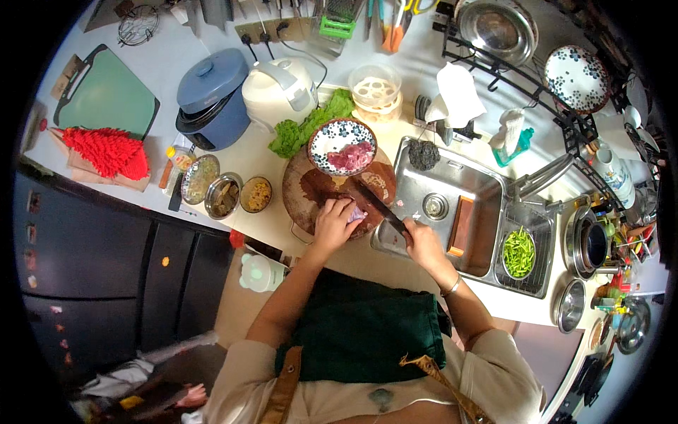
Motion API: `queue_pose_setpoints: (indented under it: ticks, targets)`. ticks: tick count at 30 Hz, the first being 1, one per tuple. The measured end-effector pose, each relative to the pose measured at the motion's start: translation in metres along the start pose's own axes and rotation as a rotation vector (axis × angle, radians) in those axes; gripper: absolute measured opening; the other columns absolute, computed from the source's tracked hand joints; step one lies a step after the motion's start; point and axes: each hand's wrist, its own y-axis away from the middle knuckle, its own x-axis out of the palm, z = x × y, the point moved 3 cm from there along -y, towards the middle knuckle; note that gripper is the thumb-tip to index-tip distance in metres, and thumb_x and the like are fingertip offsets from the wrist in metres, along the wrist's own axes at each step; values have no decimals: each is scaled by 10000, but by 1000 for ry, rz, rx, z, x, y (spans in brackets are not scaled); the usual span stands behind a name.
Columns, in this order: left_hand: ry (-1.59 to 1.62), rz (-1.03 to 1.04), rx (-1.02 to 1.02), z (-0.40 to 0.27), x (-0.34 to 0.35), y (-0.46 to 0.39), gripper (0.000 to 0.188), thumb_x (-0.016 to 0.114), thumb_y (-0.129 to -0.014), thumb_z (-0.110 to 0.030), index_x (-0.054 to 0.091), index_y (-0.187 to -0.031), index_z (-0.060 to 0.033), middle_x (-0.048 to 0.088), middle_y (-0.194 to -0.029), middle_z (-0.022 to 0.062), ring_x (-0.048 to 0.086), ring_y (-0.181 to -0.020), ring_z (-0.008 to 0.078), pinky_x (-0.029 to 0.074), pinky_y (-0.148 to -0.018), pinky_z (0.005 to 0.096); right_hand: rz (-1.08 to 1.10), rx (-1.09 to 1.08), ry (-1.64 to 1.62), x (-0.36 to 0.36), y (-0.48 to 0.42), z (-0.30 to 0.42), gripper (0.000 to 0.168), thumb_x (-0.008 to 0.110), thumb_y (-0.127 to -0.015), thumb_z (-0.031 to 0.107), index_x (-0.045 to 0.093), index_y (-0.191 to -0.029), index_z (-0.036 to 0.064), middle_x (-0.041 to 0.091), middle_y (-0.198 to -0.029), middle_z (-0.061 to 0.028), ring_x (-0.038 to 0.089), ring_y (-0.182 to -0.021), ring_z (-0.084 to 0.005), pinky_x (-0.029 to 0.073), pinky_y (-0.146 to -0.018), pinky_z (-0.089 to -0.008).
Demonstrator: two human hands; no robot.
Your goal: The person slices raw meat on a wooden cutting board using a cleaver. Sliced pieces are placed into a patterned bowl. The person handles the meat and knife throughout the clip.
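My right hand (pixel 424 243) grips the handle of a dark-bladed kitchen knife (pixel 382 205), its blade slanting over the round wooden chopping board (pixel 299 199). My left hand (pixel 333 225) presses a purplish-white piece of food (pixel 357 213), perhaps onion, onto the board, left of the blade. A gap separates blade and piece. Wet reddish stains mark the wood. On the board's far part sits a flower-patterned bowl (pixel 324 139) holding raw red meat (pixel 354 157). Green lettuce leaves (pixel 296 135) lie behind it.
Right of the board is a steel sink (pixel 479 228) with a bowl of cut green vegetables (pixel 519 254) in its rack. Several small bowls, including one with yellow bits (pixel 256 195), stand left. Behind are a rice cooker (pixel 278 93) and blue pot (pixel 212 85). Another person's hand (pixel 193 396) shows lower left.
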Motion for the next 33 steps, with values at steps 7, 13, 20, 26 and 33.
queue_pose_setpoints:
  ticks: [7, 13, 20, 26, 33]
  targets:
    - [118, -144, -36, -1, 16, 14, 390, 778, -786, -186, 671, -1119, -13, 628, -1141, 111, 569, -1024, 323, 512, -861, 414, 107, -73, 74, -6, -13, 20, 199, 603, -858, 84, 536, -1044, 62, 655, -909, -208, 663, -792, -424, 537, -676, -522]
    - [179, -184, -84, 0, 12, 14, 413, 786, -790, -201, 663, -1136, -13, 611, -1155, 126, 575, -1016, 334, 509, -866, 421, 125, -62, 66, 7, -21, 12, 234, 609, -848, 99, 531, -1067, 72, 656, -935, -201, 671, -800, -425, 544, -674, -520]
    - [100, -224, -61, 3, 21, 18, 405, 771, -806, -173, 634, -1139, 13, 594, -1129, 152, 570, -1017, 359, 504, -862, 431, 124, 0, 266, 2, -15, 37, 288, 586, -809, 39, 519, -1087, 71, 648, -950, -195, 696, -756, -394, 568, -630, -479]
    - [84, -226, -65, 8, 32, 24, 340, 741, -828, -158, 623, -1082, 33, 580, -1116, 181, 568, -1013, 387, 505, -861, 452, 131, -123, 297, 9, -3, 46, 221, 556, -835, 48, 506, -1049, 72, 627, -891, -166, 696, -677, -366, 570, -577, -462]
    - [70, -245, -64, 4, 27, 21, 308, 727, -812, -122, 620, -1057, 31, 570, -1117, 207, 565, -1040, 419, 501, -885, 467, 140, -181, 378, 22, -5, 47, 171, 551, -849, 46, 499, -1010, 68, 611, -840, -150, 701, -639, -313, 560, -508, -411]
